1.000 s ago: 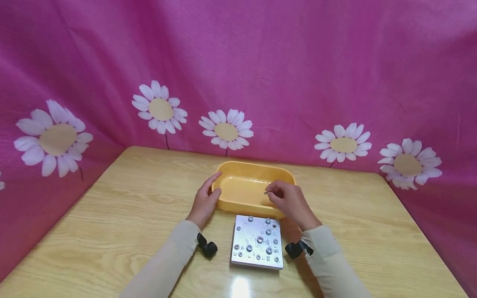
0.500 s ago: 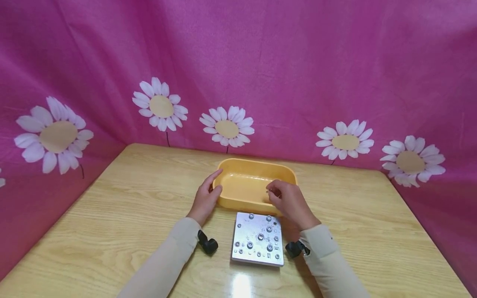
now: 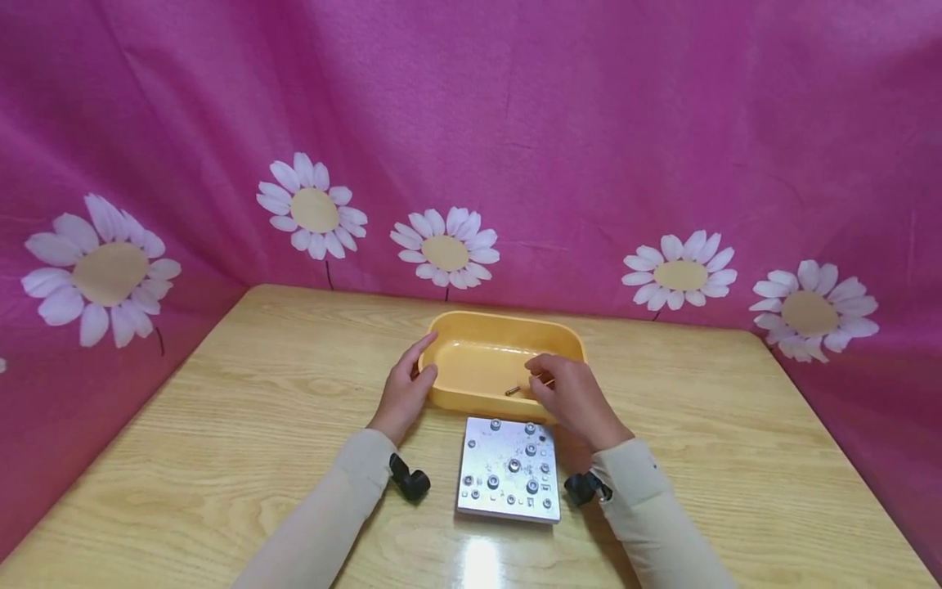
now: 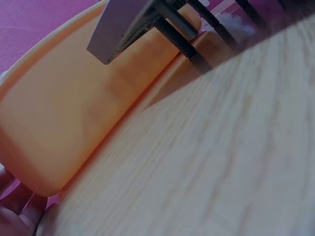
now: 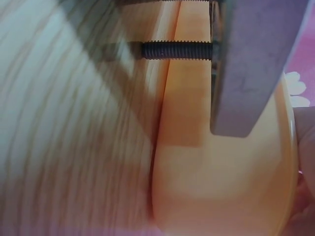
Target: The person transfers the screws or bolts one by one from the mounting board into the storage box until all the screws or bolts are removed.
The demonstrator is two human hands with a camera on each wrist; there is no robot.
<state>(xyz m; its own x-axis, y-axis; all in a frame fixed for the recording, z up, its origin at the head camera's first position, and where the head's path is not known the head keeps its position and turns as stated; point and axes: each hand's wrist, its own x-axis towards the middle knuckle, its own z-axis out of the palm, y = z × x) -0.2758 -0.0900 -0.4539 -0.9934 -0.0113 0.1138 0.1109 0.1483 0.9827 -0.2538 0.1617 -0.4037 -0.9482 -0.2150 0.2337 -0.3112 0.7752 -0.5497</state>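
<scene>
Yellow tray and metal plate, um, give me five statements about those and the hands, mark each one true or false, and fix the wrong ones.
1. The left hand touches the left end of the yellow tray. True.
2. The metal plate lies inside the tray. False: it is outside, on the tray's near side.
3. A small screw shows inside the tray. True.
4. The right hand rests on the plate. False: its fingers are over the tray's interior.
5. Threaded shafts stick out beneath the plate. True.

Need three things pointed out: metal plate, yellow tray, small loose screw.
Metal plate [image 3: 491, 456]: head view, bare patch of its top face.
Yellow tray [image 4: 66, 115]: left wrist view, outside of its wall.
Small loose screw [image 3: 513, 391]: head view, middle of its shank.
</scene>
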